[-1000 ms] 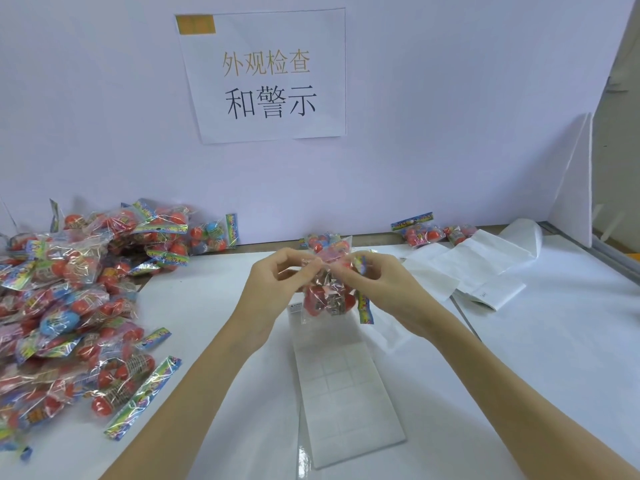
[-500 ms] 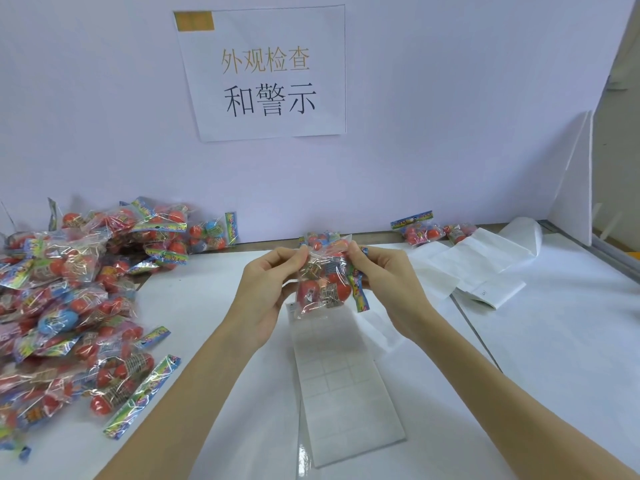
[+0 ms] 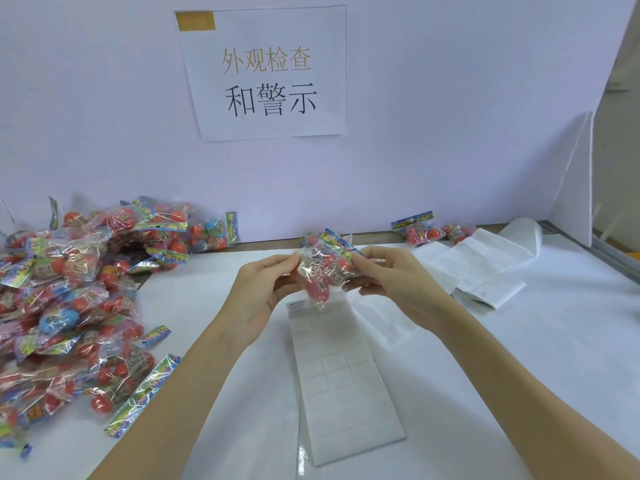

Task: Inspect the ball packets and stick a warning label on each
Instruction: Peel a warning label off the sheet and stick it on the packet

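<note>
A clear ball packet (image 3: 323, 275) with red balls and a colourful header strip hangs in the air above the table's middle. My left hand (image 3: 263, 289) pinches its left edge and my right hand (image 3: 391, 280) grips its right side. Under the packet lies a white label sheet (image 3: 343, 379), with one printed label left at its top left corner (image 3: 300, 305). A big heap of ball packets (image 3: 69, 306) covers the table's left side. Two more packets (image 3: 429, 232) lie by the back wall on the right.
A paper sign (image 3: 266, 71) with printed characters hangs on the back wall. Used white backing sheets (image 3: 485, 268) lie folded at the right. A white board (image 3: 575, 181) stands upright at the far right, beside a metal table edge (image 3: 609, 258).
Both hands have turned the packet: its header strip moved from the lower right to the top, and the packet sits a little higher and farther from me.
</note>
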A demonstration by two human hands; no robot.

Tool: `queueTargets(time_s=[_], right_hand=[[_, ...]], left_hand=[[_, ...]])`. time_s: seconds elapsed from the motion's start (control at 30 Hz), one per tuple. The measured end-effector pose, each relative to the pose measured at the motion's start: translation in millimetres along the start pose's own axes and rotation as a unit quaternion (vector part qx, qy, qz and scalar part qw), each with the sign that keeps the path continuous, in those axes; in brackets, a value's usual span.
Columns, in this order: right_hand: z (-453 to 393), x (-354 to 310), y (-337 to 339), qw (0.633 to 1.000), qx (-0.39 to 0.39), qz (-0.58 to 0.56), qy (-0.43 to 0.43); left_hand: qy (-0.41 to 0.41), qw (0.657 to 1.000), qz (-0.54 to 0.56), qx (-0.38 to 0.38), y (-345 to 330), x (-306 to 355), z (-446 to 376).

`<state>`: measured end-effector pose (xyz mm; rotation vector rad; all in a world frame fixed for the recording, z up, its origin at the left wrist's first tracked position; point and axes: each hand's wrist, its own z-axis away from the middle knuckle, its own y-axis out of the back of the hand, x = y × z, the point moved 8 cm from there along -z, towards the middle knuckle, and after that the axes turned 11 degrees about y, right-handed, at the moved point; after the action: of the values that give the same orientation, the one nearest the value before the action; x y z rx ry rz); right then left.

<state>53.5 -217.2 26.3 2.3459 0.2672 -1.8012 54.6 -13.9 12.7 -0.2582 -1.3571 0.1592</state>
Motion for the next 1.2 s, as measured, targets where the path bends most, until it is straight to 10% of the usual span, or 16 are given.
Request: queueTargets(time_s=[0.33,0.57,0.7,0.83,1.03,1.2], right_hand=[[5,20,-3,0.992,0.055,-0.071,-0.084],[1,15,-16,0.973,0.009,-0.213,-0.084],[0,18,-4,0.982,0.041,-0.171,-0.07],[-1,16,-9,0.975,0.021,-0.216,-0.055],[-3,6,0,0.993,0.032,0.111,0.018],[-5,5,1,0.988,0.02,0.154,0.01]], left_hand=[[-0.19,0.97,-0.102,0.115,6,24,13],[-0.397,0.825,-0.401,0.015,-49,24,40],[-0.325,0.881,-0.341,0.045,-40,18,30],[-0.081,0.984,-0.147,0.053,-14,-6,3],[-0.113,0.987,-0.1,0.049,1,3,-4],[-0.125,0.979,-0.156,0.043,4,5,-4]])
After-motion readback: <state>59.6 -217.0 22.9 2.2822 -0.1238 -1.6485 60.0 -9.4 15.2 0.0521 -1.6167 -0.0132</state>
